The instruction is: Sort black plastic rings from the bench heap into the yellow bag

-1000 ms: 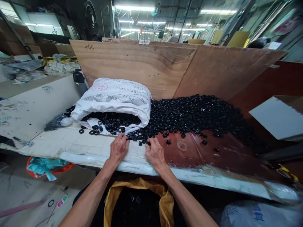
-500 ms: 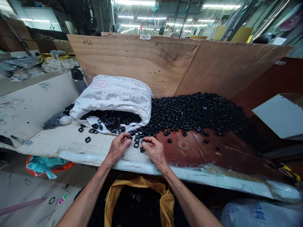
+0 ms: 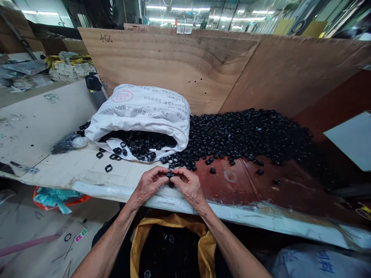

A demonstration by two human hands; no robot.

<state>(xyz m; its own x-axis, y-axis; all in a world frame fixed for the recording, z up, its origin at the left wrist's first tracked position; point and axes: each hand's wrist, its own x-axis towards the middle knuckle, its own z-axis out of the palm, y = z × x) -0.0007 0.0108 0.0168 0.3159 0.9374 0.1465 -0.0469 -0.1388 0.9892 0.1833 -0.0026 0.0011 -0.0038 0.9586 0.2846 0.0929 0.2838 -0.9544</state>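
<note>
My left hand [image 3: 152, 183] and my right hand [image 3: 188, 184] meet over the front of the table, fingertips pinched on small black plastic rings [image 3: 170, 175] held end to end between them. Whether it is one piece or two pressed together, I cannot tell. Just behind the fingers lie several loose black rings [image 3: 171, 160]. A white woven sack [image 3: 145, 104] rests on its side behind my hands, its mouth towards me with black rings spilling out. To its right spreads a big heap of black rings [image 3: 249, 133].
Below the table edge, a yellow-rimmed sack [image 3: 136, 247] stands open between my forearms, with dark contents. A plywood board [image 3: 174, 58] closes off the back. A dark bottle [image 3: 95, 92] stands behind the white sack. At lower left is a red basket [image 3: 39, 202] with teal plastic.
My hands were apart, each at a black ring near the table; now they have come together at the fingertips with the rings between them. The view has tilted slightly down.
</note>
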